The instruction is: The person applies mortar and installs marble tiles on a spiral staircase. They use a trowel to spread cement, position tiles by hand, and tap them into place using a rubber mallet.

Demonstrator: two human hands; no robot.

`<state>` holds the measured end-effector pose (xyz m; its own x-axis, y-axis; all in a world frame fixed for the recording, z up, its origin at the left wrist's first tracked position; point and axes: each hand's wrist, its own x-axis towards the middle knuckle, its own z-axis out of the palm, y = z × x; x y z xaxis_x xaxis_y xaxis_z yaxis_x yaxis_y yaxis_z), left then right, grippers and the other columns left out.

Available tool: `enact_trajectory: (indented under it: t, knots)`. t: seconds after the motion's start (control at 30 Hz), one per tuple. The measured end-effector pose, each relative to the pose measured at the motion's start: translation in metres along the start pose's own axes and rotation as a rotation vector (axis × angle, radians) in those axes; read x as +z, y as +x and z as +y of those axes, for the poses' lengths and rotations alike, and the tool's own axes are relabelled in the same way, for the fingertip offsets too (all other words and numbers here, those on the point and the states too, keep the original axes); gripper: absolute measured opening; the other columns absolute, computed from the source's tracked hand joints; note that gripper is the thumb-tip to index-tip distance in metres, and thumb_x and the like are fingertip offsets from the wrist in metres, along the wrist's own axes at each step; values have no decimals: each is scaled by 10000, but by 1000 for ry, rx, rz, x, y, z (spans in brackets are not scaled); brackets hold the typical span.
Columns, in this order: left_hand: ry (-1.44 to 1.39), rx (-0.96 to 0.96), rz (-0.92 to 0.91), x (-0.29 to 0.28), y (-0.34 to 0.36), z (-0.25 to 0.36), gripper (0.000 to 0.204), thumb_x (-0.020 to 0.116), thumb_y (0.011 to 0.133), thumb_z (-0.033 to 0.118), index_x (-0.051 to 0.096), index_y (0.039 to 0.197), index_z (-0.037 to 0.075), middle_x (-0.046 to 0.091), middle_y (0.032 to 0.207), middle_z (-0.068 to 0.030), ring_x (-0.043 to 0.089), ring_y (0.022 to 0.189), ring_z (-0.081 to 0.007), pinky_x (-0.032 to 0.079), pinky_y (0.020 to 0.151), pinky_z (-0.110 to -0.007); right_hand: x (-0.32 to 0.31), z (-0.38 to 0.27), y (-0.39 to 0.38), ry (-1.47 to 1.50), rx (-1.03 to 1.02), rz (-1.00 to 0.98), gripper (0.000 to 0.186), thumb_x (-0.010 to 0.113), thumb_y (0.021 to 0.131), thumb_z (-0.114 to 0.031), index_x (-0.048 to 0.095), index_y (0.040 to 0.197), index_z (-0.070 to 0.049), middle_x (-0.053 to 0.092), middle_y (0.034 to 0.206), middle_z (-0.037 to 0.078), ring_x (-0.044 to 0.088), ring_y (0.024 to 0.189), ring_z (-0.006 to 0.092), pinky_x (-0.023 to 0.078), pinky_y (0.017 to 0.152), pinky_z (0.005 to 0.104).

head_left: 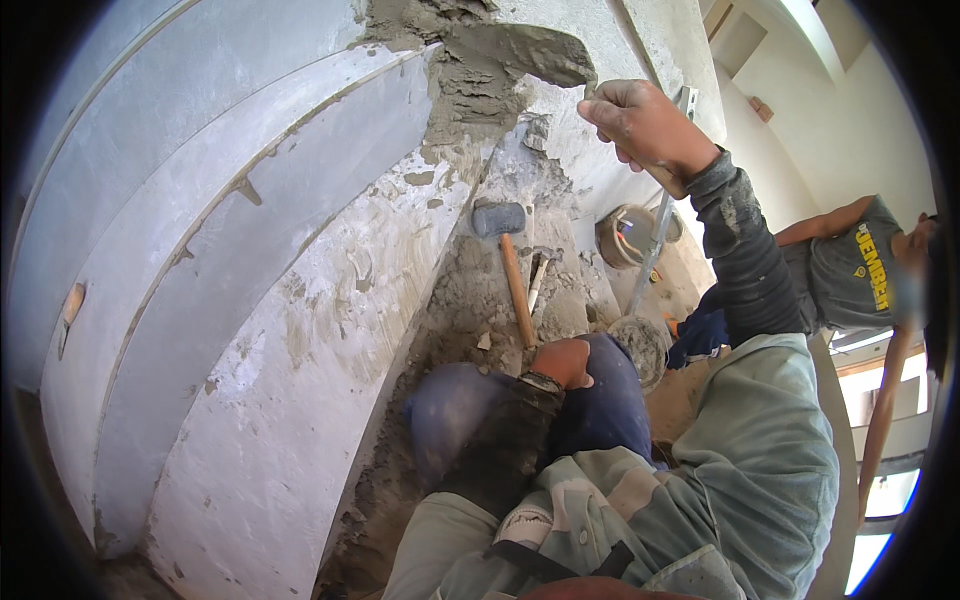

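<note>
My right hand (645, 125) is raised at the upper middle, closed around the handle of a trowel. The trowel's blade (550, 55) is coated in wet grey mortar and lies against the wall, touching the rough mortar patch (470, 100) beside a curved slab edge. My left hand (565, 363) rests on my bent knee, its fingers curled in and nothing seen in them. Just beyond it lies a rubber mallet (498, 219) with a black head and wooden handle. Next to the mallet is a small hammer (541, 275) with a pale handle.
Smooth grey slabs (250, 230) rise in curved steps on the left; a wooden-handled tool (72, 303) sits there. On the right are a bucket (622, 240) with tools, a long metal straightedge (655, 245) and a round mortar-smeared container (642, 350). A co-worker (850, 265) is close by.
</note>
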<state>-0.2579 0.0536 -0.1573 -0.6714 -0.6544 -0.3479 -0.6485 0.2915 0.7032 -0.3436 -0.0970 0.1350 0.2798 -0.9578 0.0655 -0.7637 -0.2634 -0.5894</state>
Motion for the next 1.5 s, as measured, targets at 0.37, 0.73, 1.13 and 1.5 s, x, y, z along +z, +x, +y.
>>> enact_trajectory:
  t: [0.37, 0.73, 1.13, 1.5]
  knots:
    - [42, -29, -29, -9, -4, 11, 498, 822, 762, 311, 654, 1155, 56, 675, 1140, -170, 624, 1113, -362, 498, 927, -453, 90, 61, -54, -163, -156, 289, 405, 547, 993, -367, 586, 959, 35, 638, 768, 214, 634, 721, 379, 521, 738, 472]
    - [-17, -12, 24, -1, 1, -2, 540, 830, 763, 326, 636, 1193, 60, 668, 1179, -169, 625, 1127, -353, 498, 943, -437, 127, 108, 0, -140, -204, 218, 328, 576, 979, -302, 596, 911, 18, 628, 806, 256, 611, 761, 457, 473, 695, 509]
    - [26, -60, -40, -10, -3, 6, 558, 817, 781, 329, 632, 1229, 53, 662, 1207, -178, 617, 1151, -356, 490, 967, -438, 99, 102, -22, -463, -240, 477, 427, 545, 984, -356, 636, 1097, 46, 678, 987, 252, 649, 910, 421, 525, 806, 486]
    - [17, 0, -17, -8, 3, 7, 557, 824, 770, 334, 634, 1210, 51, 668, 1180, -187, 626, 1126, -365, 498, 948, -445, 94, 58, -2, -17, -339, 462, 495, 554, 999, -398, 646, 1094, 78, 703, 912, 221, 678, 812, 349, 558, 801, 440]
